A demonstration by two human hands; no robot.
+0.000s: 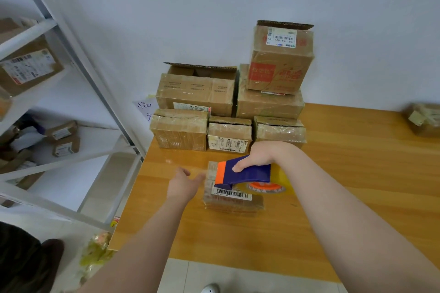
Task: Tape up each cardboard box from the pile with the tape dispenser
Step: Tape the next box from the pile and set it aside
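One small box point(232, 197) sits right under the tape dispenser point(245, 172).

From the head camera: the right hand point(257, 157) has its fingers curled tight around the blue dispenser and holds it just above the box top. The dispenser lies left to right, with its orange nose pointing at the left hand point(183, 184). The left hand is flat, with straight fingers at the box's left edge; I cannot tell if they touch it. It is the nearer hand to hold the box still. The pile point(228, 112) waits past the right hand, at the far end of the table point(357, 173).
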